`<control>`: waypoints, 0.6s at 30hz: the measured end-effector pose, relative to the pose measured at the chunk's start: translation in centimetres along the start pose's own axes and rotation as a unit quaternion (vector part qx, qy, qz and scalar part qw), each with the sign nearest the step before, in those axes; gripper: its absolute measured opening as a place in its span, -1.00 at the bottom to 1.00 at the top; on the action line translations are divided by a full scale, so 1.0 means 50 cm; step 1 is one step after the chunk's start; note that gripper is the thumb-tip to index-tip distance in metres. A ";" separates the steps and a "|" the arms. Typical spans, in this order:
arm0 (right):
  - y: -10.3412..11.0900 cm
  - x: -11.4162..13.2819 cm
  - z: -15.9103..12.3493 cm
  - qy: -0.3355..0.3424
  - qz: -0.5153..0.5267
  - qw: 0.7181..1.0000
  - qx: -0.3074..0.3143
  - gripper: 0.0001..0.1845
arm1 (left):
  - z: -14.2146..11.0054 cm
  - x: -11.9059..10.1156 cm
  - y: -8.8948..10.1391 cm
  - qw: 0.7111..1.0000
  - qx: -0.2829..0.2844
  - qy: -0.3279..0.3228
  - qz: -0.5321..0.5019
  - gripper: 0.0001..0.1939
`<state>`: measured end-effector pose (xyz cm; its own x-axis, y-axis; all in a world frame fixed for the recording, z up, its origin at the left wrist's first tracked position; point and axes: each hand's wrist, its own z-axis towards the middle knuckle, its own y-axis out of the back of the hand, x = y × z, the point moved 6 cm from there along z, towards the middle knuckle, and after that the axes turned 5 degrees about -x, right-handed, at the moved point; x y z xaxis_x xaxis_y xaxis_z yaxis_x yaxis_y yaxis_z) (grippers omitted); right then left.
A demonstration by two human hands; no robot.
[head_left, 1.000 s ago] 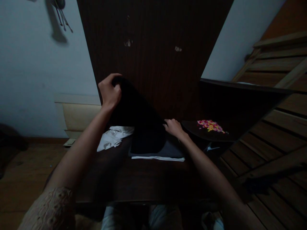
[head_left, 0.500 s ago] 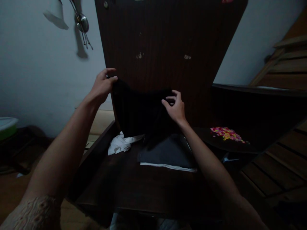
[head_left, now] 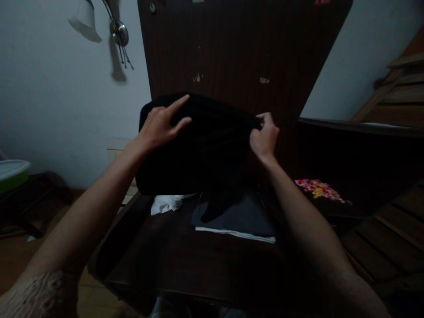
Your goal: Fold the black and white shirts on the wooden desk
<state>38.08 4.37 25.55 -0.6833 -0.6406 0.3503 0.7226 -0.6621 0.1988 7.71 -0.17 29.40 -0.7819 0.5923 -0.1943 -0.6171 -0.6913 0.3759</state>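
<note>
A black cloth (head_left: 198,145), its kind too dark to make out, hangs spread between my hands above the wooden surface. My left hand (head_left: 161,123) lies against its upper left part, thumb and forefinger stretched apart; the other fingers are partly hidden. At the cloth's upper right corner, my right hand (head_left: 266,134) is closed on the fabric. A narrow tail of the cloth dangles over a folded dark grey cloth (head_left: 245,218), which has a white edge showing along its front. Left of that lies a crumpled white cloth (head_left: 165,204), partly covered by the black one.
A tall dark wooden panel (head_left: 232,53) stands behind, rising from the dark wooden surface (head_left: 185,260). Pink and yellow flower-like pieces (head_left: 319,189) lie to the right. A wall lamp (head_left: 119,33) hangs at upper left. A green tub with a pale lid (head_left: 15,174) stands at far left.
The black cloth has been raised and spread wider, now covering more of the white cloth. My left hand has moved right and its fingers have spread; my right hand has moved right and closed on the fabric.
</note>
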 end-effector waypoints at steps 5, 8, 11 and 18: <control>0.056 0.022 0.116 0.025 0.050 0.995 -0.079 -0.66 | 0.021 -0.043 0.014 0.986 0.021 -0.061 0.151 -0.14; 0.030 0.044 0.138 0.022 0.145 0.988 -0.054 -0.69 | 0.045 -0.051 0.014 0.984 0.019 -0.051 0.167 -0.01; -0.015 0.034 0.122 0.005 0.205 0.979 0.016 -0.74 | 0.035 -0.027 0.000 0.993 0.083 -0.020 0.084 0.01; -0.160 0.057 0.013 -0.139 0.374 0.905 0.148 -0.66 | -0.145 -0.003 -0.119 0.961 0.235 0.083 -0.118 -0.03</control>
<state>30.41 8.09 25.57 0.0309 -0.7171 0.6963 0.9966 0.0754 0.0334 10.86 0.84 20.61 -0.6524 0.6083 -0.4521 -0.7017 -0.2595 0.6635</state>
